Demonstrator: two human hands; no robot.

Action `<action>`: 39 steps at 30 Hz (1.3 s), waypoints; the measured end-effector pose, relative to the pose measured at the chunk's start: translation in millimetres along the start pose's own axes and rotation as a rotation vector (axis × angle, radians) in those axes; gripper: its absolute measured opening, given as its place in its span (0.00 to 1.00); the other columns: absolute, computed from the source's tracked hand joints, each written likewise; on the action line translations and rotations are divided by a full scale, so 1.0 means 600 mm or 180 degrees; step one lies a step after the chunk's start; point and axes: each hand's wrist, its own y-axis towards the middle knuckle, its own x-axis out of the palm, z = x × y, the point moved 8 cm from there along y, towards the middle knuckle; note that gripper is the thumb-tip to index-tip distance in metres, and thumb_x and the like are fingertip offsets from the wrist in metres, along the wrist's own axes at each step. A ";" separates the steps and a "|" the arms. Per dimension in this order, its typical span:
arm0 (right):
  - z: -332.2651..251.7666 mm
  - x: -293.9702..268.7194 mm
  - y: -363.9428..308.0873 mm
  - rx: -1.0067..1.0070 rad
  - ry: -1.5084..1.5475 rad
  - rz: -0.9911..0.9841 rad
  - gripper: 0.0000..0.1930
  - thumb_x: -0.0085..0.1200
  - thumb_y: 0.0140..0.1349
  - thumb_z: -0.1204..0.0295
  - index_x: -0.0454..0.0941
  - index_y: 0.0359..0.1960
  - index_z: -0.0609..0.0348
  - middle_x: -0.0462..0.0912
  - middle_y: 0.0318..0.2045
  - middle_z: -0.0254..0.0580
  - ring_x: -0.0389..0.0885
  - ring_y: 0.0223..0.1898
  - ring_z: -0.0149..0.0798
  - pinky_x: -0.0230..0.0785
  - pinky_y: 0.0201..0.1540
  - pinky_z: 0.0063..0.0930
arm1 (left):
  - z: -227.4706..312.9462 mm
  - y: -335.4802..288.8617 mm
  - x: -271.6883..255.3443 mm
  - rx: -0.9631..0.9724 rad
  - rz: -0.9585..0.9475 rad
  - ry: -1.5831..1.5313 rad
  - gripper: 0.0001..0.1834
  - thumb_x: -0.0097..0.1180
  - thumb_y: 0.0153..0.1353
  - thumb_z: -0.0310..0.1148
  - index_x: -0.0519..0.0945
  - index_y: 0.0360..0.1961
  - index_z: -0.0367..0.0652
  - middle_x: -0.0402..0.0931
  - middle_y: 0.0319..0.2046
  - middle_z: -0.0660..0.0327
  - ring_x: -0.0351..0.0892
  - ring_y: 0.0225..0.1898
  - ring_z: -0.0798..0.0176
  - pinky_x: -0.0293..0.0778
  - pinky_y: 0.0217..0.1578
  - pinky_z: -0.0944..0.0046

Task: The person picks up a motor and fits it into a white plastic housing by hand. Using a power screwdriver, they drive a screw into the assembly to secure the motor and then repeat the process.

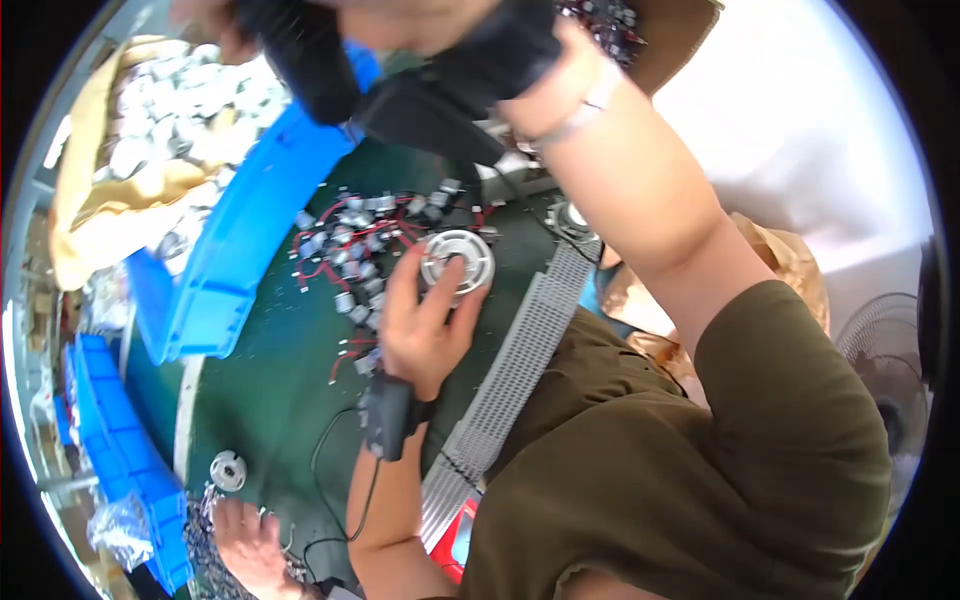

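Hand, right [410, 24]: blurred at upper edge; grip cannot be told.
Hand, left [425, 337]: fingers partly closed; disc [462, 246] held by rim and face.
Disc: whitish, round, slotted; located beside wired components [352, 250]; any lettering too small to be read.
Wired components: grey, red-leaded, heaped on green worktop [275, 385].
Blue bin [235, 225]: set left of heap.

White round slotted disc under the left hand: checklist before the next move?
1. Left hand touching the white round slotted disc: ok, fingers on it.
2. Right hand away from the disc: ok, at the picture's top edge.
3. Right hand empty: cannot tell, blurred and cut off.
4. Disc clear of the small grey parts with red wires: not ok, pile crowds its left side.
5. Co-worker's bare hand away from the disc: ok, lower left.
6. Thin black cable snag-free: cannot tell.
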 end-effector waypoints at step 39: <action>-0.059 -0.155 -0.261 -0.0205 -0.1083 0.1370 0.17 0.56 0.52 0.81 0.68 0.43 0.66 0.75 0.23 0.37 0.74 0.19 0.29 0.68 0.25 0.22 | -0.015 -0.008 0.004 -0.0183 -0.0255 0.0052 0.23 0.70 0.38 0.23 0.80 0.41 0.40 0.70 0.50 0.45 0.76 0.44 0.48 0.74 0.42 0.58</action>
